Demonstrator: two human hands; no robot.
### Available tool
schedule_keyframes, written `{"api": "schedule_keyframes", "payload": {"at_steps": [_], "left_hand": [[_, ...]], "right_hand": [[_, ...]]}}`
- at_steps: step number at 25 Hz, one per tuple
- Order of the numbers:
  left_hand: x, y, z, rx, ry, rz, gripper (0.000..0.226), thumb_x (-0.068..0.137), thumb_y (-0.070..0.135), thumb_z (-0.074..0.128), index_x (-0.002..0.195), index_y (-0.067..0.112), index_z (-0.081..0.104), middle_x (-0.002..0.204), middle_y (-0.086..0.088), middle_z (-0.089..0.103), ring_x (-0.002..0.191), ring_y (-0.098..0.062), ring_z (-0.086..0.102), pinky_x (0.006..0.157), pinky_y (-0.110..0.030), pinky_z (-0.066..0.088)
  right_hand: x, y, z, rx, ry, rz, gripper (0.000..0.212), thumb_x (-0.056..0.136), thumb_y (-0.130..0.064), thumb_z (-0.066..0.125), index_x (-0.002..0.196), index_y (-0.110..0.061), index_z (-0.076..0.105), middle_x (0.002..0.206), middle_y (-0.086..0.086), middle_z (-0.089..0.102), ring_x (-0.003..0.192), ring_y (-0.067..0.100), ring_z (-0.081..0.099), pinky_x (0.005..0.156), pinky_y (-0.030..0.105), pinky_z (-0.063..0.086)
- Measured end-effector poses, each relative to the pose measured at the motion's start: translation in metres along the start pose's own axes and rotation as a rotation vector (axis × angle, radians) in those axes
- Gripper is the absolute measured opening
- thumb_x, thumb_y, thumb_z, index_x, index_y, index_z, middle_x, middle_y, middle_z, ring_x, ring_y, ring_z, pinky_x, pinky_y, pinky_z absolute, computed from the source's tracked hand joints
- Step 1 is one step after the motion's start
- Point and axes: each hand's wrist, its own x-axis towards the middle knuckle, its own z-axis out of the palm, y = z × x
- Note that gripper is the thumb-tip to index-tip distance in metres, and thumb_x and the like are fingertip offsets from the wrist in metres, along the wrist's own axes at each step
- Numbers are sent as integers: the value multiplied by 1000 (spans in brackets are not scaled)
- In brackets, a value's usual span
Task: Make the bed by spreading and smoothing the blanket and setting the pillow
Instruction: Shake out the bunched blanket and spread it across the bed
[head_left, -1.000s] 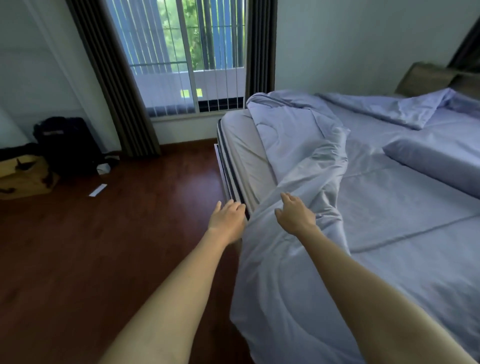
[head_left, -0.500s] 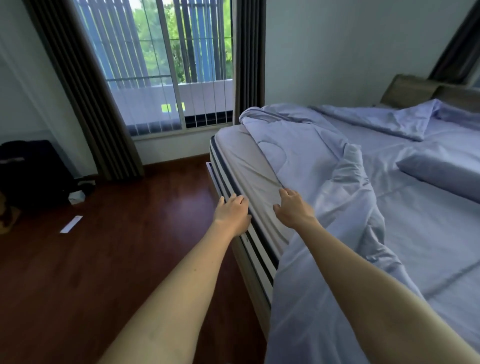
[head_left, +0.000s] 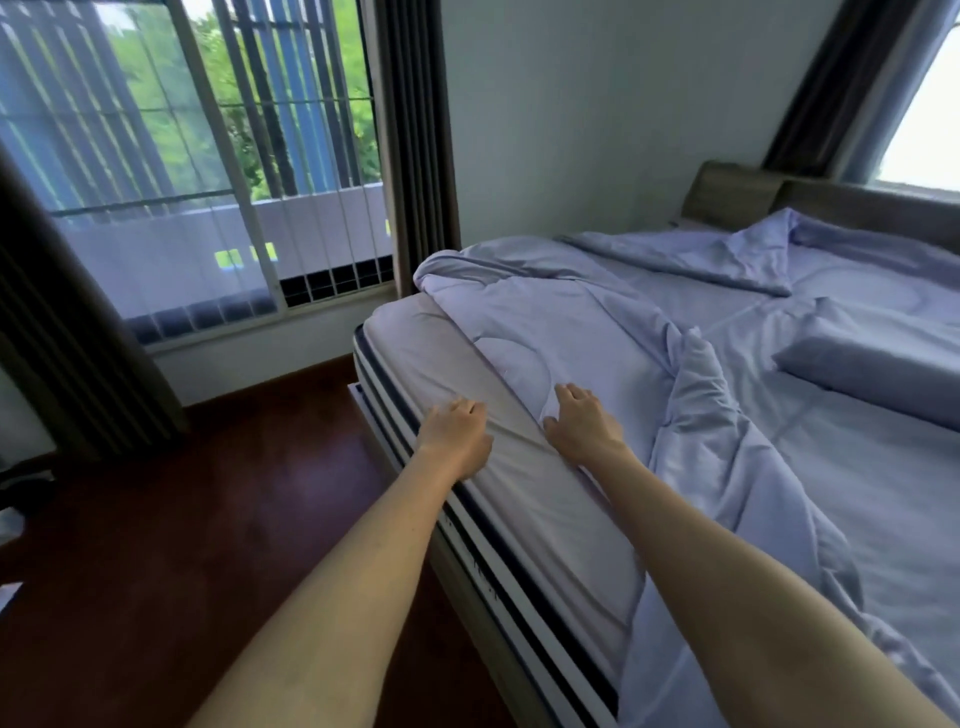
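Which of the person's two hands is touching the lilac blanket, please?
The right hand: its fingers lie on the blanket edge, while the left hand rests on the bare grey mattress sheet beside it.
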Motion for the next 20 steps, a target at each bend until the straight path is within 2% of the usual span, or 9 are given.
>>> {"api": "schedule_keyframes", "payload": {"at_steps": [4,9,14,17,20], "left_hand": [[76,-30,5,37,-14,146,50,101,30,34,145,8,30,153,-9,32,139,-27,31,114,-44,22],[175,-57,-4,107,-6,289,48,99,29,38,142,9,37,149,-11,38,134,-29,38,110,-43,31],[254,-1,11,153,-7,545,48,97,31,43,140,11,41,147,-11,42,133,-29,42,108,-43,33],[302,47,34,135,-61,647,48,96,32,43,140,10,41,145,-11,44,132,-31,44,107,-42,35],[344,99,61,142,-101,730,49,96,33,44,139,11,42,144,-12,46,129,-33,47,105,-41,38]], "right_hand": [[59,-2,17,6,14,149,55,94,-32,43,143,-12,30,147,7,35,135,30,33,98,47,41],[96,14,26,44,44,369,57,96,-29,42,147,-12,24,153,5,29,140,28,27,102,47,41],[104,75,37,75,85,667,61,93,-29,44,148,-12,25,155,6,26,143,29,24,105,46,37],[118,117,52,127,145,802,61,89,-29,48,145,-14,30,152,7,31,139,29,30,103,44,38],[132,153,76,153,186,912,62,88,-27,50,146,-15,30,155,8,28,140,28,30,106,45,35]]}}
